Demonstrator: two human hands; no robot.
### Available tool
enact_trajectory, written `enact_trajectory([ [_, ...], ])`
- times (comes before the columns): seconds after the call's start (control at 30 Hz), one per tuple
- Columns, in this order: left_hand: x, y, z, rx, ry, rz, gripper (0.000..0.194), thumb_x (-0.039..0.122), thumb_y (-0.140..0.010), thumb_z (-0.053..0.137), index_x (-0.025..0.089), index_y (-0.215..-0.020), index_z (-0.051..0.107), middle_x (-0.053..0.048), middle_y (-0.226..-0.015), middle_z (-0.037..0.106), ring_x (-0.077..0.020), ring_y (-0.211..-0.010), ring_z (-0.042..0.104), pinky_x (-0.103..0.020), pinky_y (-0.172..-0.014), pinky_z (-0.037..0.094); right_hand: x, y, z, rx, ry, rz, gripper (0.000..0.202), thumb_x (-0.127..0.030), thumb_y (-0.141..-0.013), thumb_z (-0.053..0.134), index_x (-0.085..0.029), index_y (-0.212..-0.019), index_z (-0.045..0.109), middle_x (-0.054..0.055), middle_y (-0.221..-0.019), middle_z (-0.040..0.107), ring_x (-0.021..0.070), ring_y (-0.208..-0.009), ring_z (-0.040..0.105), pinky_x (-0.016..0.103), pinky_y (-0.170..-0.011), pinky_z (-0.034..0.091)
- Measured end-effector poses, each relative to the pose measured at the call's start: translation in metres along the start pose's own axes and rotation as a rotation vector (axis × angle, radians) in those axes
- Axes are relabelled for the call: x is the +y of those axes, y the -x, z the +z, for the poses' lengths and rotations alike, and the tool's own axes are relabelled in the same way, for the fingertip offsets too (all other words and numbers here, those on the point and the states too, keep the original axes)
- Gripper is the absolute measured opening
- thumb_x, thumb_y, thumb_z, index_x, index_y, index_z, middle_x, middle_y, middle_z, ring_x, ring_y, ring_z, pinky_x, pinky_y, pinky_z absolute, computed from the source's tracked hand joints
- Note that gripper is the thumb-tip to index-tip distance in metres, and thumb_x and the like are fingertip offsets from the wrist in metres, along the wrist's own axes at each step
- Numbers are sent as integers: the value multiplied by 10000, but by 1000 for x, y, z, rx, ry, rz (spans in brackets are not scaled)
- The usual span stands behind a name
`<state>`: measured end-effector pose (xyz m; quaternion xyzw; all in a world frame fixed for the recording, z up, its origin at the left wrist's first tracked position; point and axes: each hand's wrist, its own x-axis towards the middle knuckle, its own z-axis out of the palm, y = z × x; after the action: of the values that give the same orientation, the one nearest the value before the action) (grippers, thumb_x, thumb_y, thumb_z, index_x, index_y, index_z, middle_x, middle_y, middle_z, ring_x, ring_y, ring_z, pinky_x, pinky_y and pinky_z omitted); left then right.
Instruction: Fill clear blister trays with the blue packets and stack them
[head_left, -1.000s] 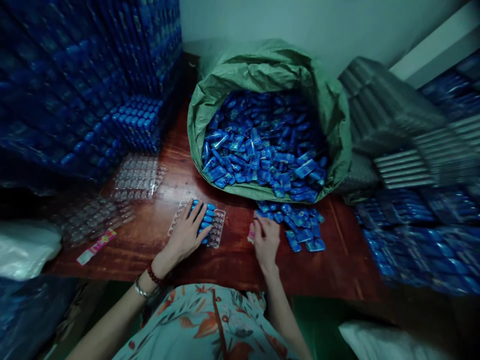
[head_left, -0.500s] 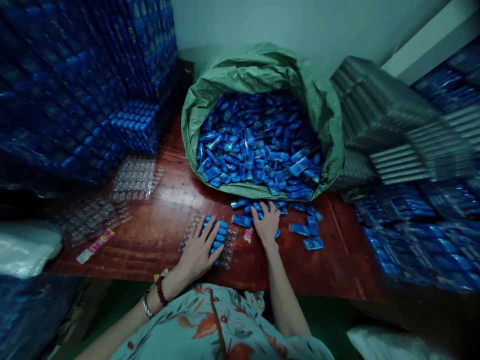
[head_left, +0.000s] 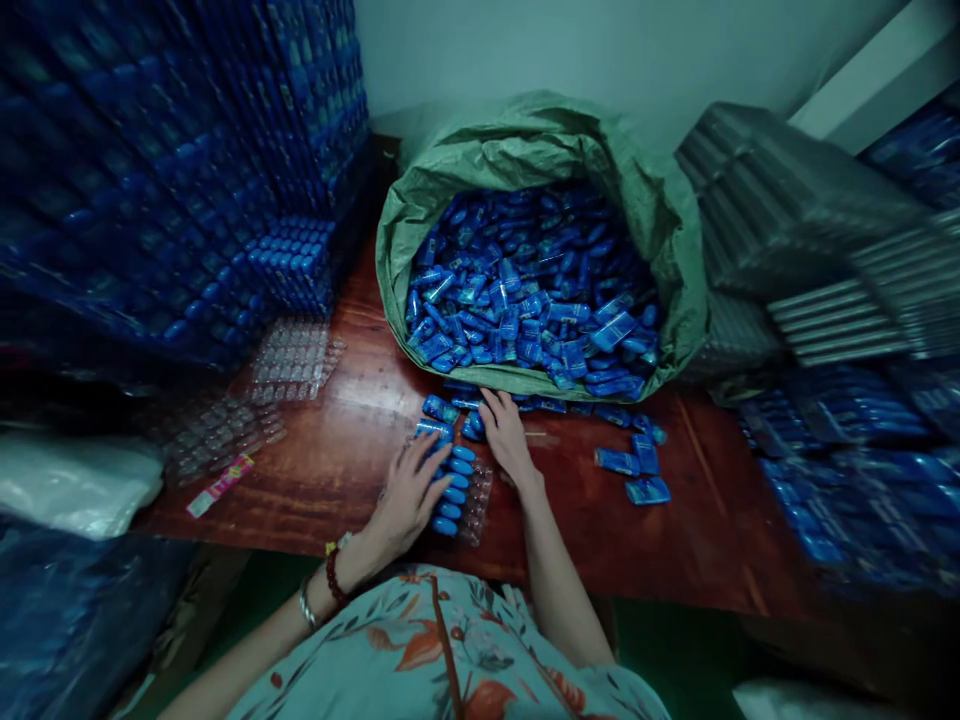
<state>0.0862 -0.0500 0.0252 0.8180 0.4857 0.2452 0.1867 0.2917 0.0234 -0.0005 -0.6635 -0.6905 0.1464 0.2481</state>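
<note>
Fingers spread, my left hand (head_left: pixel 405 495) lies over the left part of a clear plastic tray (head_left: pixel 475 508) on the wooden table. Blue oval pieces (head_left: pixel 447 510) fill the tray's middle; its right-hand cups hold nothing. My right hand (head_left: pixel 507 440) reaches over the tray's upper right, its fingers apart on the table beside small blue packets (head_left: pixel 472 428). Another blue packet (head_left: pixel 433 430) lies just above my left fingers. Behind both hands a green sack (head_left: pixel 540 382) stands open, full of blue packets (head_left: pixel 532 290).
Tall stacks of filled blue trays (head_left: pixel 150 200) rise at the left, with clear trays (head_left: pixel 289 360) near them. Grey trays (head_left: pixel 795 200) and bagged blue goods (head_left: pixel 862 500) are at the right. Loose packets (head_left: pixel 619 461) and a pink strip (head_left: pixel 220 486) lie on the table.
My right hand has moved left toward the tray, and packets now lie nearer my left fingers. My left hand has shifted off part of the blue pieces. The view has shifted slightly.
</note>
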Motion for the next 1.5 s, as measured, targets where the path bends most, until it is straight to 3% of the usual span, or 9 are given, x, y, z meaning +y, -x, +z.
enact_trajectory([
  [0.1, -25, -24, -17, 49, 110, -18, 286, 229, -943, 376, 195, -1118, 601, -102, -1188, 583, -208, -1101, 525, -388, -951, 421, 5, 12, -16, 1, 66, -4, 439, -278, -944, 316, -249, -1353, 473, 84, -1358, 476, 228, -1147, 493, 367, -925, 438],
  [0.27, -62, -81, -24, -318, 40, 213, 274, 96, -861, 427, 177, -1007, 643, -83, -1020, 640, -205, -931, 571, -359, -864, 449, -5, 27, -26, 151, 69, 2, 362, -262, -940, 360, -187, -1166, 633, 105, -1073, 630, 221, -985, 547, 375, -888, 445],
  [0.43, -72, -111, -9, -515, -81, 333, 274, 109, -801, 528, 172, -1044, 637, -99, -1063, 625, -234, -949, 573, -349, -827, 436, -15, 23, -20, -89, 64, -128, 270, -237, -910, 478, -232, -1103, 666, 80, -1118, 627, 221, -1044, 505, 363, -874, 419],
  [0.63, -91, -82, -17, -279, -188, 118, 164, 178, -838, 538, 171, -975, 627, -103, -998, 594, -247, -945, 523, -385, -842, 403, -16, 12, -29, -167, 358, -2, 262, -277, -898, 521, -243, -1119, 659, 94, -1153, 597, 272, -1065, 461, 387, -812, 390],
  [0.8, -109, -41, -25, -28, -87, -153, 235, 338, -891, 512, 134, -933, 619, -113, -962, 566, -235, -900, 511, -356, -782, 427, -45, -15, -16, -266, 251, -194, 300, -269, -951, 412, -251, -1184, 600, 58, -1069, 617, 194, -987, 552, 303, -816, 409],
  [0.93, -112, -30, -28, -80, -36, -233, 294, 392, -900, 495, 129, -993, 588, -99, -914, 594, -212, -821, 537, -338, -751, 432, -69, -41, 2, -458, 299, -225, 479, -262, -881, 536, -223, -1345, 422, 110, -1236, 546, 226, -967, 607, 305, -763, 440],
  [1.1, -115, -43, -35, -97, -336, -210, 470, 521, -823, 569, 177, -1144, 561, -152, -1115, 553, -308, -1013, 481, -427, -830, 385, -72, -54, 2, -571, 316, -285, 365, -223, -805, 589, -183, -1162, 529, 120, -1080, 610, 258, -951, 615, 324, -774, 445],
  [1.3, -130, -76, -37, -352, -172, -15, 400, 344, -765, 678, 190, -1116, 562, -79, -985, 552, -199, -814, 541, -288, -697, 412, -38, -23, -38, -347, -63, -236, 410, -191, -853, 399, -153, -1260, 441, 115, -1187, 580, 216, -1040, 571, 347, -904, 425],
  [1.5, -138, -82, -46, -395, -78, -8, 315, 364, -753, 678, 169, -969, 559, -54, -880, 576, -171, -704, 539, -261, -627, 400, -1, 42, -75, -229, -227, 84, 345, -389, -861, 484, -193, -1137, 553, 51, -894, 669, 185, -675, 598, 317, -672, 491],
])
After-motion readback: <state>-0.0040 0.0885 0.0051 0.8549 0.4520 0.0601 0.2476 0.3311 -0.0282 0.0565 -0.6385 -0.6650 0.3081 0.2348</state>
